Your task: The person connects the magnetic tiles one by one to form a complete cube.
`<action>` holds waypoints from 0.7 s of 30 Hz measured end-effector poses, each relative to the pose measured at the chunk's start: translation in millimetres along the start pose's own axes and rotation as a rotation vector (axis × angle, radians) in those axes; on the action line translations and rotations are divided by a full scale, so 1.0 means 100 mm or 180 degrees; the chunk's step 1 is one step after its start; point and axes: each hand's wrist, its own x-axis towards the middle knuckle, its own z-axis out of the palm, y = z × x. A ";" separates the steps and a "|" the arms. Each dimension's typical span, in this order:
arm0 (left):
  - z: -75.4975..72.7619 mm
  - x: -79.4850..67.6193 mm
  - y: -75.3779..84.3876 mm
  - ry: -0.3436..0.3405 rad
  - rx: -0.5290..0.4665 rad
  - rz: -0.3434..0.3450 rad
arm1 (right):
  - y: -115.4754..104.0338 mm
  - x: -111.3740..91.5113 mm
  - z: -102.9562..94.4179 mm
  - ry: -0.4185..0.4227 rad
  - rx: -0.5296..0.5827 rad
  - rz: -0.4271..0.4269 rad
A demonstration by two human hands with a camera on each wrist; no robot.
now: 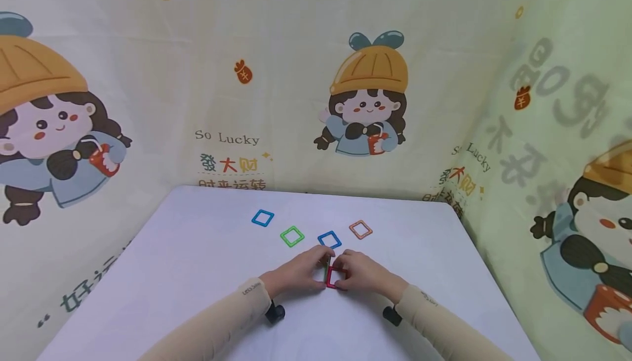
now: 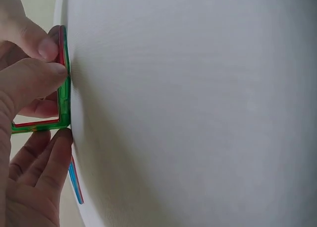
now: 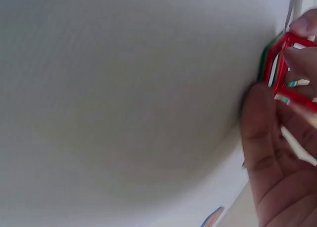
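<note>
My left hand (image 1: 298, 269) pinches a green square magnetic tile (image 2: 64, 100) between thumb and fingers. Opposite it, my right hand (image 1: 370, 274) grips a red square magnetic tile (image 1: 328, 278). Both tiles stand on edge at the tabletop, their frames side by side where the fingertips come together. From the right wrist, the red tile (image 3: 297, 97) shows in front of a strip of green edge. Fingers cover much of both frames.
Beyond the hands on the white table (image 1: 197, 273) lie a blue square tile (image 1: 263, 218), a green one (image 1: 292, 236), another blue one (image 1: 329, 239) and an orange one (image 1: 361, 230). A printed cloth (image 1: 286, 103) hangs behind the table.
</note>
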 end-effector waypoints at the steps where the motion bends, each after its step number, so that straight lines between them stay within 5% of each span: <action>1: 0.00 0.00 0.01 -0.0003 0.0023 -0.0034 | 0.02 0.00 0.00 -0.0007 0.0028 -0.0022; 11: 0.03 -0.01 0.05 -0.0021 -0.0008 -0.0345 | 0.18 0.13 -0.06 0.0129 0.0121 -0.0064; 21: 0.01 0.01 0.07 -0.0040 -0.0063 -0.0410 | 0.27 0.38 -0.12 0.0604 -0.0543 0.0036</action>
